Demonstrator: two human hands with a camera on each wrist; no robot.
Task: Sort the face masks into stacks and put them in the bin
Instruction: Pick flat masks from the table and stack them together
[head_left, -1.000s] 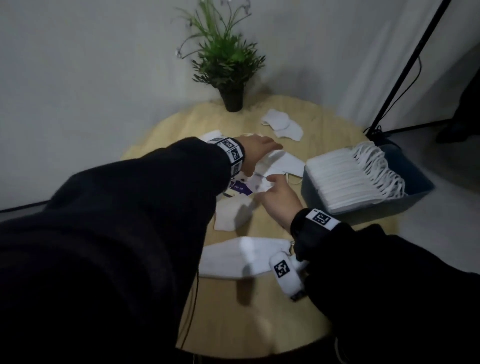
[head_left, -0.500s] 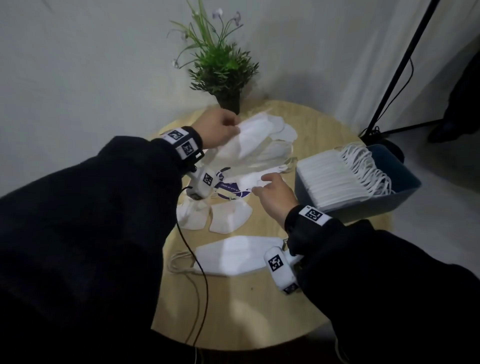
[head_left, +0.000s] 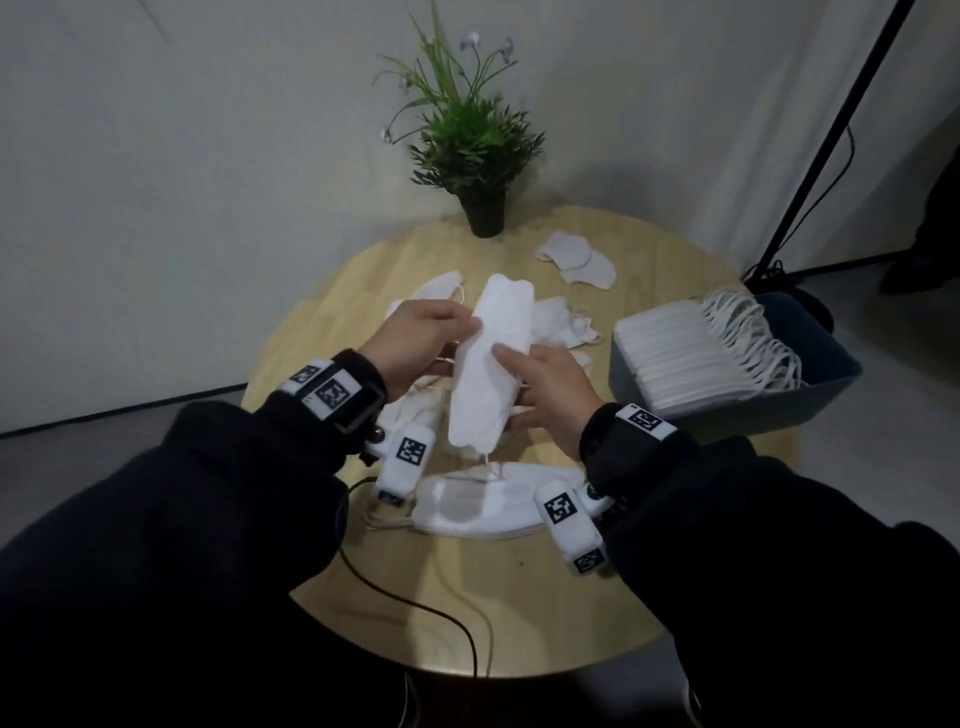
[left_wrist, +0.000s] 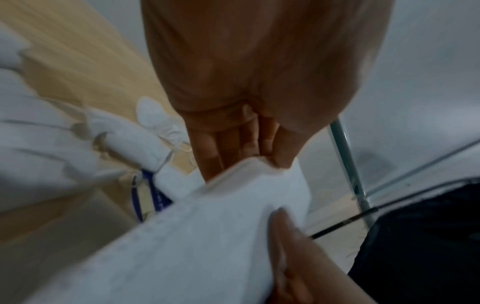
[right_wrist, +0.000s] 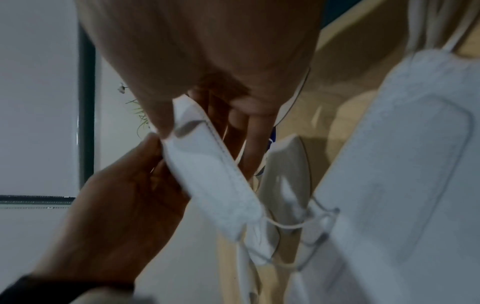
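From the head view I see both hands at frame centre holding one folded white mask (head_left: 491, 364) above the round table (head_left: 519, 613). The left hand (head_left: 415, 345) pinches its left edge; the right hand (head_left: 553, 387) has its thumb on top and fingers curled beneath. The bin (head_left: 810, 400), at centre right, holds a packed row of masks (head_left: 691, 364). A flat stack (head_left: 478, 501) lies at lower centre, loose masks (head_left: 576, 260) upper centre near the plant (head_left: 472, 140).

Only the right wrist view shows the mask's stitched edge (right_wrist: 221, 162) and ear loop; the left wrist view shows the thumb pressing the fabric (left_wrist: 207, 236). Both are blurred, and my sleeves hide the table's near sides.
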